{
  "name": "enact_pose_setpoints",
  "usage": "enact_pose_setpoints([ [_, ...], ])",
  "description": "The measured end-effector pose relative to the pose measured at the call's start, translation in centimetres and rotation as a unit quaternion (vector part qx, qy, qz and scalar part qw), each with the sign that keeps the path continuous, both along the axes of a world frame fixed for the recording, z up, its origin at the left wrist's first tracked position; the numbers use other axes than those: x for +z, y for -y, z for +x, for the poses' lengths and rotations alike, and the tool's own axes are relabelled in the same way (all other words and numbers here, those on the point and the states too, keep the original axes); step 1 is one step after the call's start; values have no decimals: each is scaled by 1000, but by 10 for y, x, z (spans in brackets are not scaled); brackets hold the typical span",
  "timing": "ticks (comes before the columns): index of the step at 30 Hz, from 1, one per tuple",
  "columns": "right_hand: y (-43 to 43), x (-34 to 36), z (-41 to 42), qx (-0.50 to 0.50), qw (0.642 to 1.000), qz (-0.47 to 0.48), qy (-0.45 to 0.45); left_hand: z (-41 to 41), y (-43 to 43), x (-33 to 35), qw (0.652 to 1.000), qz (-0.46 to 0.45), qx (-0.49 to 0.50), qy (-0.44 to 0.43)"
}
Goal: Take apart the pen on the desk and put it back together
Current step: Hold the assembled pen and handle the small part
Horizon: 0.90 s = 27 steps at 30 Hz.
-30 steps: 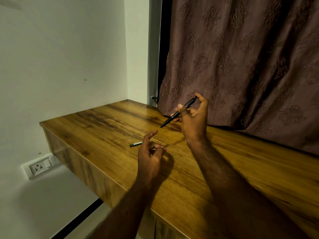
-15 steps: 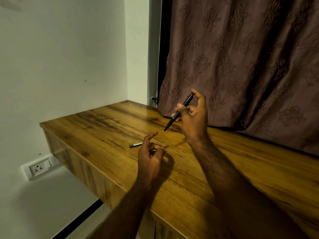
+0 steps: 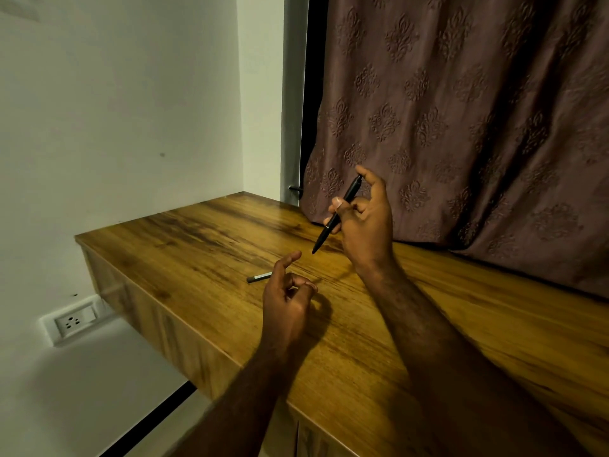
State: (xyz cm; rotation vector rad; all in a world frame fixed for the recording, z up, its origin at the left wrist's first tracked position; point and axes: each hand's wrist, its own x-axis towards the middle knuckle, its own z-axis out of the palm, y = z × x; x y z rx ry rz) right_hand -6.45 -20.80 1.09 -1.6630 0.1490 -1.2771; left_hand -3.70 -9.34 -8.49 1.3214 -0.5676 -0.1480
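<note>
Right hand (image 3: 364, 222) gripped black pen (image 3: 336, 215) above desk (image 3: 204, 239), tip tilted down-left. Left hand (image 3: 286, 295) hovered loosely curled, empty, beside small pen part (image 3: 259, 277) lying near desk's left edge; far-left surface bare.

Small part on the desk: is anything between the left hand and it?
Nothing visible. The small dark part lies on bare desk just beyond the left hand, whose fingers curl above the wood. The right hand holds the pen higher up, off to the side.
</note>
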Motion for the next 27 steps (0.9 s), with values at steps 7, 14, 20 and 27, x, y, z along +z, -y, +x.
enact_pose_setpoints([
  [7,3,-1,1,-1,1000,18,12,3,1,-4,1000,3,-1,9],
  [14,4,-3,3,9,999,32,34,2,0,-4,1000,-9,-10,2],
  [20,1,-1,2,24,998,39,31,3,1,-5,1000,0,-3,13],
  [27,0,-1,2,22,999,33,25,4,3,-5,1000,0,4,22],
])
